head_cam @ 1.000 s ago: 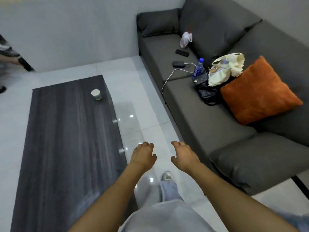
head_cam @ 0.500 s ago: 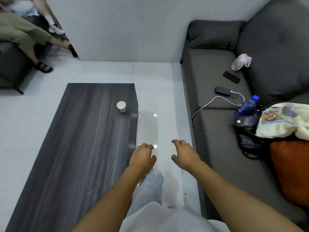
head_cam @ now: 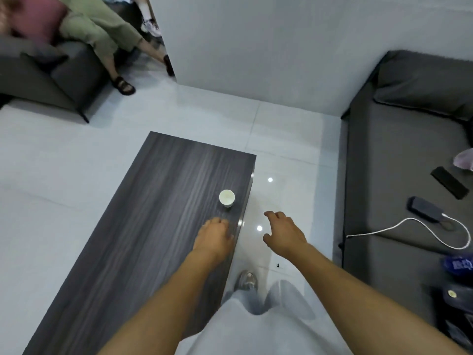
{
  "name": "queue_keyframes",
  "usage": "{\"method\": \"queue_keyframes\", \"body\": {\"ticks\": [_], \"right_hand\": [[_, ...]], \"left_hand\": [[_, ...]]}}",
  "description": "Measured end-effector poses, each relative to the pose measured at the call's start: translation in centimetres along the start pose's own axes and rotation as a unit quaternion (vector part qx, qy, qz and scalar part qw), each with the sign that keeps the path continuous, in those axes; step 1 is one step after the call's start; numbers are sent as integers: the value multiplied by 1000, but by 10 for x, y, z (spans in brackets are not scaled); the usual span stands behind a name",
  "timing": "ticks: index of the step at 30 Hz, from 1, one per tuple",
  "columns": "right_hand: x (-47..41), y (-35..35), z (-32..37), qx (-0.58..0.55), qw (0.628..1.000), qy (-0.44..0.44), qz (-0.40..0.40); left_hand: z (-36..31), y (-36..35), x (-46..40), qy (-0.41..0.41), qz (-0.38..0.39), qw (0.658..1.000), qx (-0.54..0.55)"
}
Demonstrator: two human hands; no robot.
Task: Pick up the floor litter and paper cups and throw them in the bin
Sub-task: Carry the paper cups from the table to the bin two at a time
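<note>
A white paper cup [head_cam: 226,198] stands upright on the dark wood-grain coffee table [head_cam: 143,239], close to the table's right edge. My left hand [head_cam: 213,238] hovers over the table just short of the cup, fingers loosely curled and holding nothing. My right hand [head_cam: 284,233] is out over the white tiled floor to the right of the table edge, fingers spread and empty. A tiny dark speck [head_cam: 278,265] lies on the floor below my right forearm. No bin shows in the head view.
A grey sofa [head_cam: 399,190] runs along the right, carrying a power bank with white cable [head_cam: 425,212], a black phone [head_cam: 449,185], a blue bottle and bags. A seated person's legs [head_cam: 110,44] and an armchair occupy the far left. My shoe [head_cam: 247,280] stands between table and sofa.
The view has swung left and I have stepped forward, so the cup now sits much nearer my hands. My left hand moved over the table top; my right spread over the floor.
</note>
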State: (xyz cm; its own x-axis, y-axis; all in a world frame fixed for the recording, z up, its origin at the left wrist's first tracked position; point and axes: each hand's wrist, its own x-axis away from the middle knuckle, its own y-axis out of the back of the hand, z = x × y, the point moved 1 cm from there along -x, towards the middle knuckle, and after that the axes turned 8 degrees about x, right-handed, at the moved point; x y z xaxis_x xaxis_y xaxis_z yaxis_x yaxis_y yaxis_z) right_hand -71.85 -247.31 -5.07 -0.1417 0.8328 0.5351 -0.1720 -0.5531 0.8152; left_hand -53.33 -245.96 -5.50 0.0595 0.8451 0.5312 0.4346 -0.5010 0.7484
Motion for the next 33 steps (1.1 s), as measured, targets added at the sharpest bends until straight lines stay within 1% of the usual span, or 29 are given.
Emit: {"method": "queue_keyframes", "body": {"ticks": [5, 11, 16, 21, 24, 29, 33], "right_hand": [[-70, 15, 28, 22, 998, 51, 35], [-148, 17, 51, 58, 989, 108, 78], [-206, 0, 64, 99, 975, 155, 123], [-263, -30, 81, 163, 960, 191, 121], [-287, -59, 86, 197, 952, 200, 125], [-321, -108, 84, 195, 956, 177, 128], [-336, -137, 81, 202, 955, 174, 129]], "left_hand": [[33, 23, -33, 72, -16, 996, 49], [58, 27, -64, 157, -46, 976, 145], [78, 10, -93, 229, -52, 951, 201], [104, -26, -113, 286, -61, 926, 240], [120, -49, -121, 298, -56, 917, 258], [145, -84, -133, 313, -78, 906, 275], [158, -110, -137, 317, -74, 900, 288]]}}
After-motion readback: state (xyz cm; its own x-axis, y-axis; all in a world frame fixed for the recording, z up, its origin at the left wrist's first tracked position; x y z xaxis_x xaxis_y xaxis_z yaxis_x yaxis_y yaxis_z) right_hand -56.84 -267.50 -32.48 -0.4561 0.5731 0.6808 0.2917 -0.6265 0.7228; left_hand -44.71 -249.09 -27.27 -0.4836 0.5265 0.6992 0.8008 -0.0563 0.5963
